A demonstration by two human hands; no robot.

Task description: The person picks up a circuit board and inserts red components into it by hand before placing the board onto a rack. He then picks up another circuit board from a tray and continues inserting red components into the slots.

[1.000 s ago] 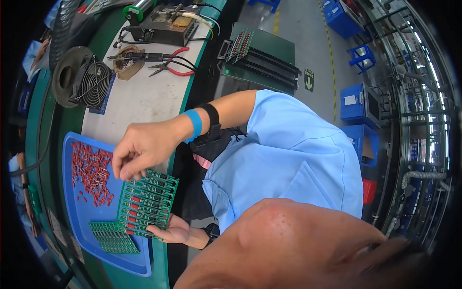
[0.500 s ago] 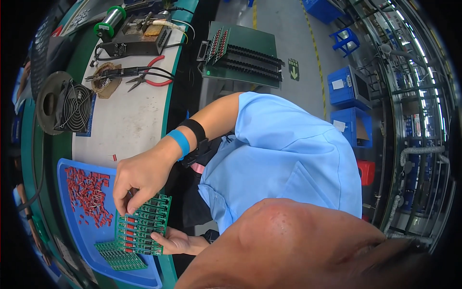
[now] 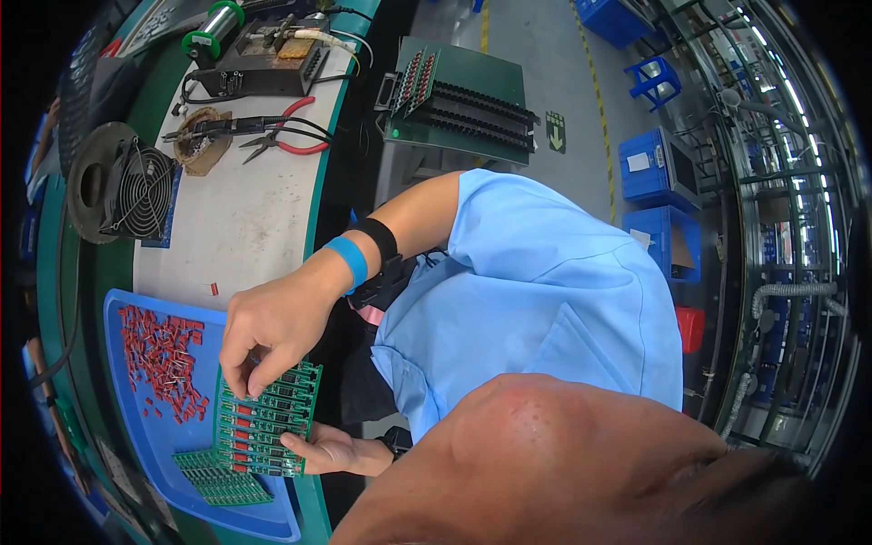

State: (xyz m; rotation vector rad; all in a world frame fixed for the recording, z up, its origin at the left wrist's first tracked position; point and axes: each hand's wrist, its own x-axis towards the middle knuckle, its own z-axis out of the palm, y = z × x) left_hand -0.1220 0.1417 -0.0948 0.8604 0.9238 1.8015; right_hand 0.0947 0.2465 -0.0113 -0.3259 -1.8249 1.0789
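My left hand (image 3: 329,451) grips the edge of a green circuit board panel (image 3: 295,400), its thumb on the upper face. Rows of red components and dark chips show on the panel. Over its far end, my right hand (image 3: 277,331) has thumb and index finger pinched together at the surface; anything between the fingertips is too small or hidden to tell. Beneath is a blue tray (image 3: 150,463) with a heap of red two-legged components (image 3: 163,359). Another green board panel (image 3: 222,479) lies in the tray, partly covered by the held one.
A loose red component (image 3: 214,290) lies on the white bench mat (image 3: 245,218). Farther along are red-handled pliers (image 3: 295,136), a soldering iron (image 3: 222,129), a solder spool (image 3: 213,32) and a fan (image 3: 145,195). A green board rack (image 3: 472,73) stands beside the bench.
The right fingers stay pinched at the panel, with the hand and panel shifted only slightly. The left hand keeps its hold. The whole view has moved a little.
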